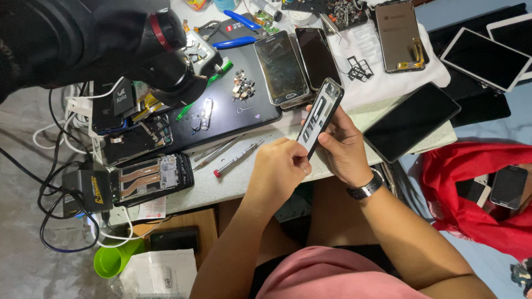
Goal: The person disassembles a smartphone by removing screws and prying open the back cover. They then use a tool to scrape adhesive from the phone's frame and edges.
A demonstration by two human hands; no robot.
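Grip: right hand (pixel 344 148) clamps phone frame (pixel 320 117) upright | left hand (pixel 279 166) pinches its lower edge

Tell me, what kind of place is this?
Probably a phone repair bench. Both hands hold a bare phone frame, opened phones with exposed insides lie on the table, and screwdrivers and loose small parts sit nearby.

Glossy glass phone screens (pixel 281 66) (smudged), red cloth (pixel 471 188).

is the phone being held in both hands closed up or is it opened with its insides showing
Opened. The phone frame, gripped by the right hand and touched by the left hand, shows bare inner metal and cutouts, with no cover on that face.
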